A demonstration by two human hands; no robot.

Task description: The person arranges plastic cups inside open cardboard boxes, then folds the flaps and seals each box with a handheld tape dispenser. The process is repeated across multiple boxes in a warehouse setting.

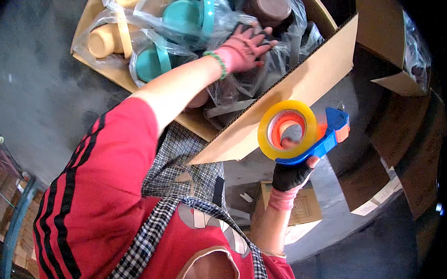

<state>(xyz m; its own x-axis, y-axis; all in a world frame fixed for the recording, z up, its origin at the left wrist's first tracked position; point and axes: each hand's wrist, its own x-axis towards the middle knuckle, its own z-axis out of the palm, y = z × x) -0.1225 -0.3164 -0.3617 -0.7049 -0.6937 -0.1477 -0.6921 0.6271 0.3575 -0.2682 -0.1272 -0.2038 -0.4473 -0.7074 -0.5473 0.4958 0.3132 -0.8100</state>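
Note:
A cardboard box (pixel 101 73) stands at the top with its flap (pixel 302 88) raised on the right side. Inside lie bucket-like plastic containers with band handles, wrapped in clear bags: a teal one (pixel 181 16), a pale yellow one (pixel 104 41) and a brown one (pixel 269 6) among several. My left hand (pixel 245 48), in a pink and black glove, rests on the bagged goods with fingers spread, holding nothing. To the right of the flap, my right hand (pixel 290 177) grips a blue tape dispenser (pixel 318 145) loaded with a roll of yellowish tape (pixel 266 135).
Another open carton (pixel 401 54) with clear plastic in it stands at the upper right. More brown cardboard (pixel 400 128) lies along the right. A closed carton (pixel 305 205) sits behind my right forearm. At the lower left are a blue-green post (pixel 16 227) and stacked cartons.

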